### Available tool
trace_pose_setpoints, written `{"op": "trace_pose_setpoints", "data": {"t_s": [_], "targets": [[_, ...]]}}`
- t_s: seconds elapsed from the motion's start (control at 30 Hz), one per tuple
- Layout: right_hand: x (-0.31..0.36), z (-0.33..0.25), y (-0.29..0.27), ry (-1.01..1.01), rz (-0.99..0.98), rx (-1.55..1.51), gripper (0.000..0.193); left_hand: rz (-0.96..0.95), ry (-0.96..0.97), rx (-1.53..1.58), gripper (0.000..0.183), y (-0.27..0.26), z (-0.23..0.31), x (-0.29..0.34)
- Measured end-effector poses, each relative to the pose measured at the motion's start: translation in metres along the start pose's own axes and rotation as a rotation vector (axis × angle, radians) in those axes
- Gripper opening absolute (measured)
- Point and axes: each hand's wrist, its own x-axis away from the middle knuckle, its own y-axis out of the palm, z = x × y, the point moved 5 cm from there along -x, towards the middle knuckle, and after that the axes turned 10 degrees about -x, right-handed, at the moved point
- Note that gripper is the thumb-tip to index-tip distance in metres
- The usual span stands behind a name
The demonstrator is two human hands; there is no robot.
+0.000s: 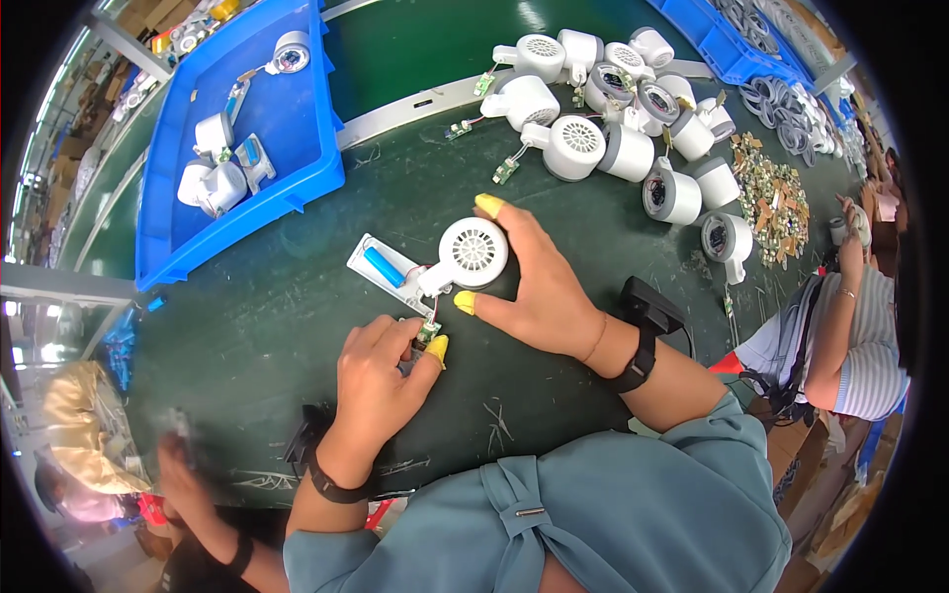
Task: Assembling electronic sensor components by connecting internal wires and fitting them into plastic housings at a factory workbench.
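My right hand (544, 287) is curled round a white mini fan head (473, 251) with a round slotted grille, yellow covers on its thumb and forefinger. Beside the fan lies a white handle shell (361, 249) with a blue cylindrical battery (384, 267) in it. Thin wires run from the fan's stub down to a small green circuit board (429, 330). Thumb and fingers of my left hand (381, 381) pinch that board; its thumb wears a yellow cover.
At the upper left stands a blue tray (237, 212) with several fan parts. Many white fan heads (575, 148) are heaped at the back right, beside a pile of small circuit boards (776, 203). A co-worker's hand (183, 474) is at the lower left; another person (840, 326) sits at right.
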Motion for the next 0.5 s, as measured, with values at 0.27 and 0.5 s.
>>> {"op": "trace_pose_setpoints", "data": {"t_s": [0.27, 0.5], "targets": [[0.004, 0.012, 0.004, 0.001, -0.005, 0.14, 0.076, -0.025, 0.021, 0.016, 0.025, 0.003, -0.004, -0.001], [0.004, 0.013, 0.004, -0.005, 0.007, 0.135, 0.076, -0.041, -0.006, 0.04, 0.025, 0.004, -0.004, -0.001]]}}
